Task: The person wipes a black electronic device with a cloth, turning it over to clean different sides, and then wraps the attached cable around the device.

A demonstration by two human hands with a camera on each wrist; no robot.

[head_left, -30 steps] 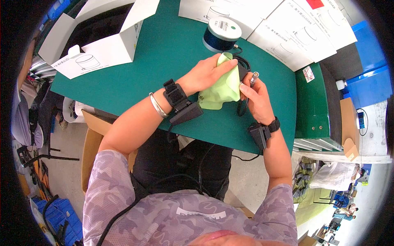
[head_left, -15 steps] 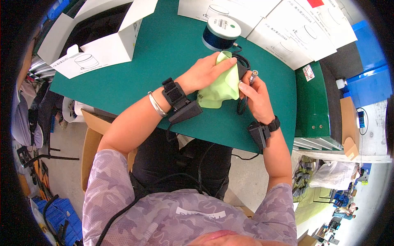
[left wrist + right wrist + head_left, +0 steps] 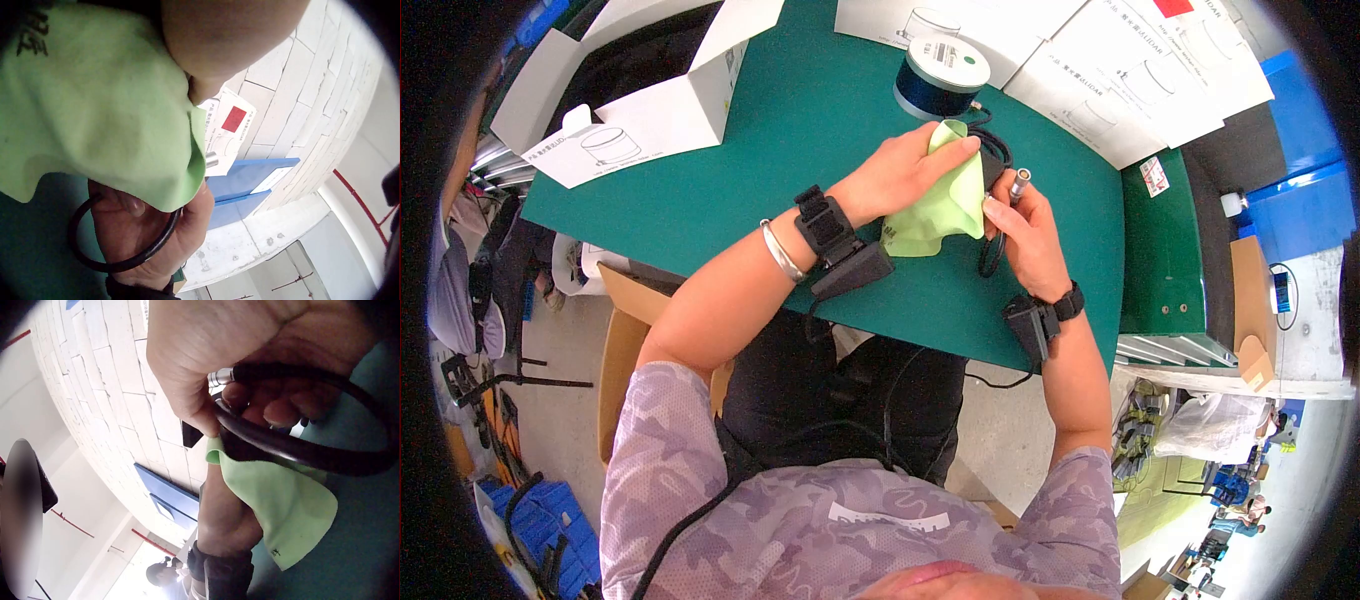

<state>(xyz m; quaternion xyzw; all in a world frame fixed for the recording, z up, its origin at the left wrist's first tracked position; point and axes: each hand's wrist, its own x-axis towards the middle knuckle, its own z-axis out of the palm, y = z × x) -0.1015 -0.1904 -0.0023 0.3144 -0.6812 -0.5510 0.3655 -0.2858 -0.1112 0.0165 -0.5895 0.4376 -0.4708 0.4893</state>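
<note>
My left hand (image 3: 897,178) grips a light green cloth (image 3: 935,215) over a dark item mostly hidden beneath it, with the thumb lying along the top. The cloth drapes down with dark writing near its lower corner. In my right hand (image 3: 1030,240) is a looped black cable (image 3: 300,447), its metal plug (image 3: 1021,180) sticking up past the fingers. The right thumb and fingertips pinch at the cloth's edge in the right wrist view. Just beyond the hands stands a round lidar sensor (image 3: 940,85) with a white top, its cable leading toward the hands.
An opened white box (image 3: 635,150) with a dark inside stands at the left of the green table (image 3: 800,120). White lidar boxes (image 3: 1090,100) line the back right. A green cabinet (image 3: 1165,250) borders the right side, and a cardboard box (image 3: 625,350) sits below the table's left edge.
The cloth's lower edge has risen slightly, and my left hand has shifted a little up and away. My right hand stays almost in place with the cable.
</note>
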